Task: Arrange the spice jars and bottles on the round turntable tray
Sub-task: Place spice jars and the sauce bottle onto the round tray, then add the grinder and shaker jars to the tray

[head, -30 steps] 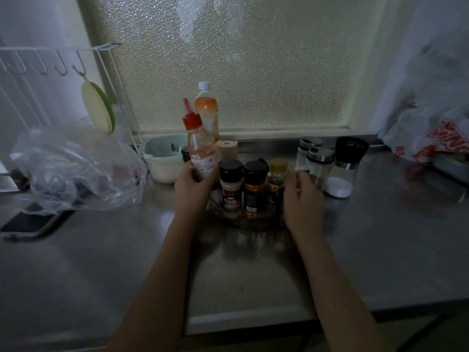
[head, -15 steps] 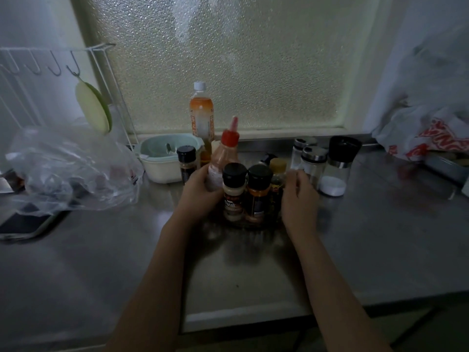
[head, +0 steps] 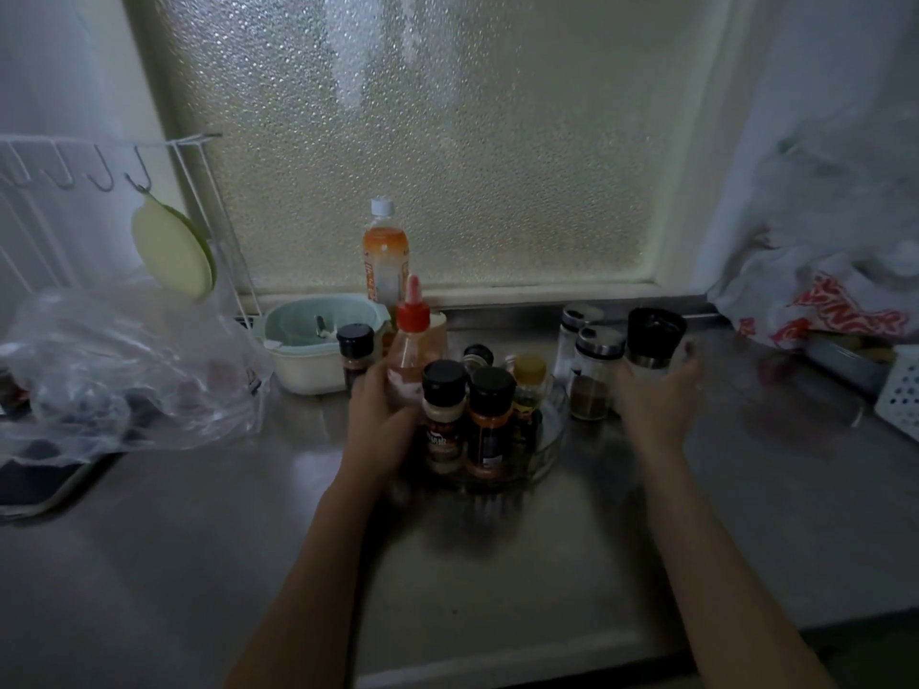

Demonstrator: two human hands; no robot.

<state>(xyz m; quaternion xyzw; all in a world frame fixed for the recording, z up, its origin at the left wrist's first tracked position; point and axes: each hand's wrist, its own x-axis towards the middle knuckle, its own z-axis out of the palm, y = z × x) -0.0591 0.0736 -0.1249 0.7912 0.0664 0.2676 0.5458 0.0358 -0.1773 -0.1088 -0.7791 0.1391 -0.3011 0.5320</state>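
Left hand point(head: 380, 407): wrapped around the lower body of the sauce bottle point(head: 410, 350), forearm running in from 7 o'clock
Sauce bottle: upright, red nozzle up, at 10 o'clock on the tray point(head: 549, 447)
Right hand point(head: 656, 397): fingers curled around the base of the grinder point(head: 654, 340), thumb side toward the tray, forearm coming in from 5 o'clock
Grinder: black-topped, upright on the counter point(head: 497, 564) at 2 o'clock from the tray
Tray: clear, round, mid-counter between the hands
On tray: two black-capped jars point(head: 442, 415) at 6 o'clock, touching; yellow-capped jar point(head: 528, 390) at 3 o'clock
Off tray: two steel-lidded shakers point(head: 594, 372) beside the grinder; dark jar point(head: 355, 353) at 10 o'clock, by the bowl point(head: 308, 363)
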